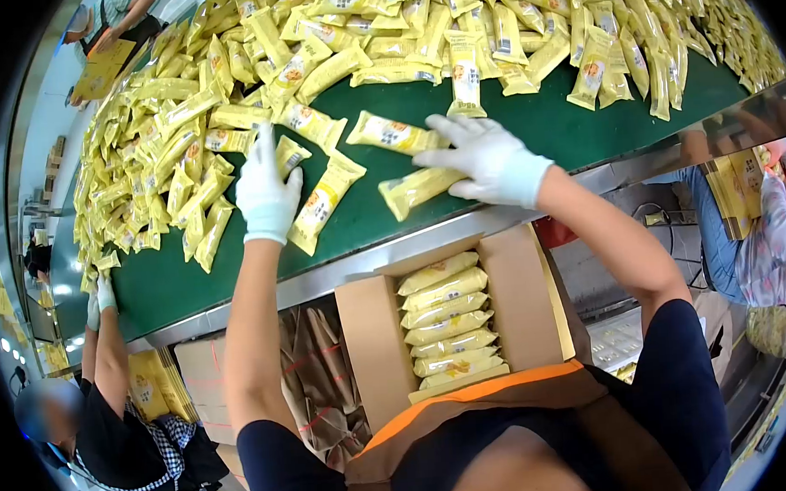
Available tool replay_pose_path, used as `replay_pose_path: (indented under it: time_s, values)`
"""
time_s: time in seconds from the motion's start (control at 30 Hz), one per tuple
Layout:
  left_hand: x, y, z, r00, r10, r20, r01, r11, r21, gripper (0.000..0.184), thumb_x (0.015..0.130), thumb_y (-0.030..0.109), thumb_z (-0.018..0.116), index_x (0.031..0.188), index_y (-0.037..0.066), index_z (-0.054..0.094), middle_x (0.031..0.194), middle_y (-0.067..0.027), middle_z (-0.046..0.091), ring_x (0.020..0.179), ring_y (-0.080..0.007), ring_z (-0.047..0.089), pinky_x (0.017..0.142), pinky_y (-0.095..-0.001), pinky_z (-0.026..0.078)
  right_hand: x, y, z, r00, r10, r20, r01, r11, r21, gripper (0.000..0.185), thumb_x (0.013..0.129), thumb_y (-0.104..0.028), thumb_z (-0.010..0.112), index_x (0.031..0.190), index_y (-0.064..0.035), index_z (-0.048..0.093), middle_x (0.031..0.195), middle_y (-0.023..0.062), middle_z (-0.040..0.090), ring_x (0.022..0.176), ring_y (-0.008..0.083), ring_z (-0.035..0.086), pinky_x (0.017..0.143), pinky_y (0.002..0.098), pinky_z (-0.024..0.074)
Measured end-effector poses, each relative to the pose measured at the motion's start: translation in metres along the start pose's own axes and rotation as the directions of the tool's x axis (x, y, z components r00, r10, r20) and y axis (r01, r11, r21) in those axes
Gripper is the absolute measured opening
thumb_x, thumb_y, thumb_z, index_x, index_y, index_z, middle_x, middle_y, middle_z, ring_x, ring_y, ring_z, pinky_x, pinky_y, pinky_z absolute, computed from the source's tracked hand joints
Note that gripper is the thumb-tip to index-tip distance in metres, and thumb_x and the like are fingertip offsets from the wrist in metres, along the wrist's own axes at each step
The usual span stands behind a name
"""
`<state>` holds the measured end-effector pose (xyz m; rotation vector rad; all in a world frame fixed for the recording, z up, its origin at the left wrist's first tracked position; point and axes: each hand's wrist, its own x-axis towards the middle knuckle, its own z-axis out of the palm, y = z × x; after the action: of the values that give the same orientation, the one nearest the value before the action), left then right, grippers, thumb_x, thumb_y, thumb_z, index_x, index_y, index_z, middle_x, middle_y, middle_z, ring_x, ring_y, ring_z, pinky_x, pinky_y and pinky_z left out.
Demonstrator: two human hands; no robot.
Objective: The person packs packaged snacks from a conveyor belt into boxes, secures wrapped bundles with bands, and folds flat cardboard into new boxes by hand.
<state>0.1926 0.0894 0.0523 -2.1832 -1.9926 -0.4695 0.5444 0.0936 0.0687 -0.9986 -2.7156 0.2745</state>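
Both my hands wear white gloves and are over the green belt (362,184). My left hand (267,188) has its fingers pointing away from me, beside a small yellow packet (290,154) near its thumb. Just right of that hand lies a yellow packet (326,203), tilted on the belt. My right hand (488,159) is spread, its fingers over the ends of two packets, an upper one (395,134) and a lower one (418,190). An open cardboard box (372,337) in front of me holds a row of several yellow packets (448,307).
A large heap of yellow packets (380,30) covers the belt's far side. A metal edge (323,277) runs between belt and box. A co-worker (125,424) reaches over the belt at left; another person (119,28) stands at the upper left. Flat cartons (160,386) stand lower left.
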Motion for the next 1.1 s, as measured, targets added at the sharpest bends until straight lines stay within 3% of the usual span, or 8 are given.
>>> replay_pose_path:
  time_s: [0.13, 0.23, 0.3, 0.4, 0.6, 0.87, 0.97, 1.1]
  values:
    - [-0.035, -0.035, -0.004, 0.982, -0.139, 0.130, 0.129, 0.988, 0.082, 0.065, 0.085, 0.028, 0.068, 0.143, 0.017, 0.042, 0.109, -0.0164, 0.059, 0.096, -0.0359, 0.058, 0.081, -0.0457, 0.050, 0.010, 0.022, -0.028, 0.900, 0.246, -0.359, -0.208, 0.968, 0.141, 0.049, 0.085, -0.041, 0.065, 0.126, -0.0152, 0.060, 0.129, 0.0172, 0.057, 0.116, 0.0324, 0.057, 0.097, 0.0388, 0.0470]
    - [-0.028, -0.022, -0.022, 0.984, -0.178, 0.018, 0.179, 0.970, -0.164, 0.053, 0.093, 0.025, 0.059, 0.141, 0.008, 0.044, 0.118, -0.0217, 0.059, 0.109, -0.0401, 0.057, 0.091, -0.0449, 0.048, 0.047, 0.049, -0.021, 0.758, 0.629, -0.171, -0.632, 0.774, 0.045, 0.084, 0.081, -0.055, 0.064, 0.147, -0.0141, 0.033, 0.118, 0.0213, 0.059, 0.109, 0.0370, 0.060, 0.091, 0.0433, 0.0491]
    - [-0.021, -0.007, -0.027, 0.986, -0.053, -0.161, -0.011, 0.928, -0.373, 0.054, 0.093, 0.023, 0.058, 0.140, 0.001, 0.043, 0.126, -0.0250, 0.057, 0.115, -0.0414, 0.056, 0.098, -0.0426, 0.045, 0.056, 0.051, -0.006, 0.815, 0.569, -0.107, -0.576, 0.815, -0.058, 0.081, 0.082, -0.044, 0.062, 0.149, -0.0123, 0.028, 0.121, 0.0243, 0.059, 0.108, 0.0385, 0.060, 0.090, 0.0451, 0.0493]
    - [-0.035, 0.026, -0.038, 0.993, 0.090, 0.082, -0.049, 0.913, -0.405, 0.066, 0.089, 0.029, 0.063, 0.144, 0.004, 0.038, 0.124, -0.0225, 0.059, 0.112, -0.0405, 0.056, 0.097, -0.0430, 0.045, 0.061, 0.057, -0.019, 0.786, 0.588, -0.191, -0.571, 0.809, 0.138, 0.065, 0.082, -0.029, 0.052, 0.142, -0.0090, 0.036, 0.114, 0.0251, 0.064, 0.104, 0.0426, 0.063, 0.090, 0.0484, 0.0498]
    - [-0.043, 0.040, -0.032, 0.960, -0.004, 0.280, 0.060, 0.980, -0.191, 0.077, 0.076, 0.021, 0.075, 0.144, 0.015, 0.040, 0.112, -0.0141, 0.063, 0.100, -0.0343, 0.061, 0.084, -0.0415, 0.051, 0.077, -0.008, -0.014, 0.884, 0.382, 0.271, -0.413, 0.908, 0.067, 0.066, 0.085, -0.065, 0.049, 0.117, -0.0081, 0.059, 0.117, 0.0196, 0.064, 0.111, 0.0346, 0.061, 0.093, 0.0418, 0.0483]
    - [-0.056, 0.011, -0.037, 0.984, 0.065, 0.165, -0.059, 0.997, -0.039, 0.064, 0.091, 0.053, 0.054, 0.142, 0.016, 0.045, 0.107, -0.0135, 0.063, 0.097, -0.0344, 0.061, 0.082, -0.0431, 0.051, 0.080, -0.030, -0.007, 0.948, 0.106, 0.300, -0.111, 0.994, -0.001, 0.056, 0.087, -0.044, 0.061, 0.130, -0.0095, 0.051, 0.109, 0.0156, 0.061, 0.103, 0.0330, 0.061, 0.085, 0.0440, 0.0506]
    - [-0.064, 0.017, -0.039, 0.980, 0.025, 0.198, -0.011, 0.997, -0.071, 0.056, 0.094, 0.048, 0.052, 0.141, 0.017, 0.047, 0.108, -0.0142, 0.063, 0.097, -0.0346, 0.061, 0.083, -0.0443, 0.051, 0.052, -0.006, -0.023, 0.996, 0.053, -0.071, -0.057, 0.997, -0.057, 0.056, 0.086, -0.049, 0.059, 0.123, -0.0077, 0.053, 0.109, 0.0165, 0.062, 0.108, 0.0329, 0.059, 0.088, 0.0433, 0.0494]
    - [-0.079, 0.038, -0.040, 0.977, 0.214, 0.011, -0.212, 0.962, 0.171, 0.057, 0.089, 0.034, 0.062, 0.142, 0.018, 0.048, 0.110, -0.0147, 0.059, 0.096, -0.0335, 0.058, 0.083, -0.0435, 0.048, 0.000, 0.051, -0.032, 0.905, 0.424, -0.038, -0.422, 0.882, -0.211, 0.061, 0.081, -0.054, 0.062, 0.116, -0.0048, 0.059, 0.106, 0.0197, 0.063, 0.104, 0.0346, 0.061, 0.090, 0.0432, 0.0483]
